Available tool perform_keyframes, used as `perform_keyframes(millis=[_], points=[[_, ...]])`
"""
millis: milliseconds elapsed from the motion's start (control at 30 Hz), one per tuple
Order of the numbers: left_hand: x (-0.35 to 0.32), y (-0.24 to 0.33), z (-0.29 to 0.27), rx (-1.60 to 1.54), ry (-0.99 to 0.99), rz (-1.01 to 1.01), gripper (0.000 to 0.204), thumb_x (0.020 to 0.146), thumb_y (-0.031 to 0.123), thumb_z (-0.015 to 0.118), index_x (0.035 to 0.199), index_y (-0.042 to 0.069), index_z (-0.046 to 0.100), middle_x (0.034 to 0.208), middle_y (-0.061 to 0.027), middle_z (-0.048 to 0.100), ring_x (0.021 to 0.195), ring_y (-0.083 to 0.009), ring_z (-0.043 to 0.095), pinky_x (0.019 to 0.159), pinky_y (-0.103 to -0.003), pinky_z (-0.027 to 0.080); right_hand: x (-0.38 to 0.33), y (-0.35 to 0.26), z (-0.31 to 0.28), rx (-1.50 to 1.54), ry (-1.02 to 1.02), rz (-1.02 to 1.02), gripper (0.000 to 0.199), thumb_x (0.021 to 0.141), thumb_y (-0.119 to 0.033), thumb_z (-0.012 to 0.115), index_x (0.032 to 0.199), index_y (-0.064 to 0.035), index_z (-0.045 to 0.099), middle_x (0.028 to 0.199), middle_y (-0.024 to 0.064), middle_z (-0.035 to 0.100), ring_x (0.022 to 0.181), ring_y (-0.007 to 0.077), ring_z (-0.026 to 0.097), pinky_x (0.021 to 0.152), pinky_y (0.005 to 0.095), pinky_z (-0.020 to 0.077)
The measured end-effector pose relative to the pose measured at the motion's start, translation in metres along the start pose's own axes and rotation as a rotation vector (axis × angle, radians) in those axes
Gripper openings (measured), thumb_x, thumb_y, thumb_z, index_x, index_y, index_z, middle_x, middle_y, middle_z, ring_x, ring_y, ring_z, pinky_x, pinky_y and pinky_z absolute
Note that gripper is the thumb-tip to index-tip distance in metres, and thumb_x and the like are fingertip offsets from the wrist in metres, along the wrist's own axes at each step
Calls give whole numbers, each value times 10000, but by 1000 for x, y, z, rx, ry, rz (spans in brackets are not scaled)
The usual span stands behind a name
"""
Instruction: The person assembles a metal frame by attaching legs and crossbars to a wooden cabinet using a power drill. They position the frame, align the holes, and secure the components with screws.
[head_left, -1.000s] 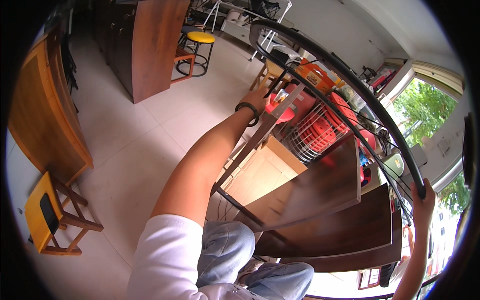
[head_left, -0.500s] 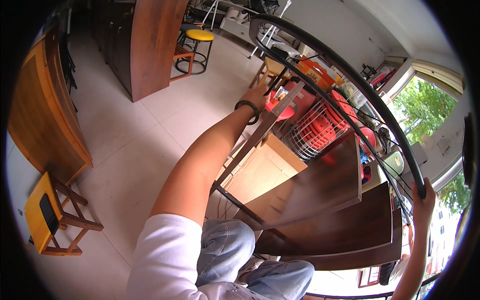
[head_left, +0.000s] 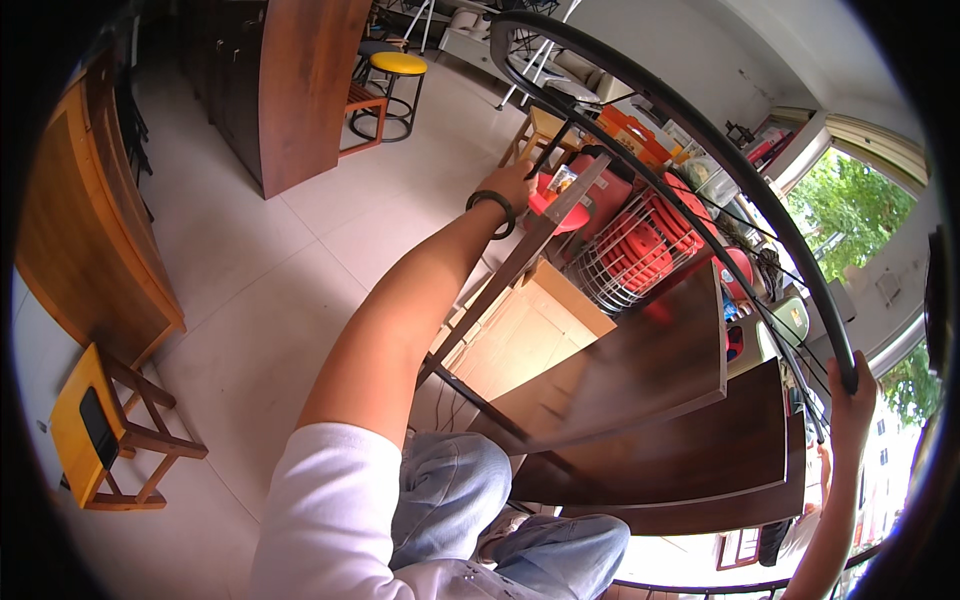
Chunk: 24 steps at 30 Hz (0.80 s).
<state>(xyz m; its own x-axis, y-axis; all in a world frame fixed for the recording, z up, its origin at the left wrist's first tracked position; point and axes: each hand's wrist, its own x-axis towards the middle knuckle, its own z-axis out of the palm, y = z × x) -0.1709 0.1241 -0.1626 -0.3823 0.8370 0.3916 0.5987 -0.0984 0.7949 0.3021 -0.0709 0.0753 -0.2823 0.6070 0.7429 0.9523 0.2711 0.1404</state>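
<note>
My left hand (head_left: 512,185), with a dark bracelet at the wrist, is wrapped round a thin black metal bar (head_left: 552,147) under a curved handrail. The black handrail (head_left: 790,226) sweeps from the top middle down to the right. On its lower end my right hand (head_left: 852,388) is closed, fingers partly hidden. Between my arms fan out dark brown stair treads (head_left: 640,375), one below another. A brown metal edge strip (head_left: 510,265) slants up beside my left forearm. My jeans-clad knees (head_left: 455,490) are bent at the bottom.
Beneath the treads stand a cardboard box (head_left: 565,290) and a white wire basket (head_left: 612,268) beside red plastic stools (head_left: 640,255). On the left are a wooden chair (head_left: 85,430) and a brown cabinet (head_left: 310,100). A yellow-topped stool (head_left: 398,64) stands farther off.
The view has shifted slightly; the handrail's far end sits a little higher and farther left. Both hands keep their hold on the bar and the rail.
</note>
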Motion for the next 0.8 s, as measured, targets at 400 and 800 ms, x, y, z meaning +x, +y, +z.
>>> perform_keyframes(millis=[400, 800], points=[[-1, 1, -2, -33, -22, -16, 190, 867, 274, 484, 960, 131, 568, 875, -108, 650, 854, -289, 620, 760, -403, 468, -10, -8, -12, -91, -115, -33, 213, 858, -207, 622, 802, -20, 539, 573, 26, 391, 525, 118, 354, 481, 308, 282], [-3, -19, 7, -111, 92, 262, 243, 865, 312, 526, 1019, 128, 561, 855, -69, 633, 797, -177, 615, 738, -309, 459, -75, -60, -14, -212, -146, -267, 159, 735, -59, 602, 850, -38, 494, 700, 143, 518, 631, 366, 535, 572, 435, 414]])
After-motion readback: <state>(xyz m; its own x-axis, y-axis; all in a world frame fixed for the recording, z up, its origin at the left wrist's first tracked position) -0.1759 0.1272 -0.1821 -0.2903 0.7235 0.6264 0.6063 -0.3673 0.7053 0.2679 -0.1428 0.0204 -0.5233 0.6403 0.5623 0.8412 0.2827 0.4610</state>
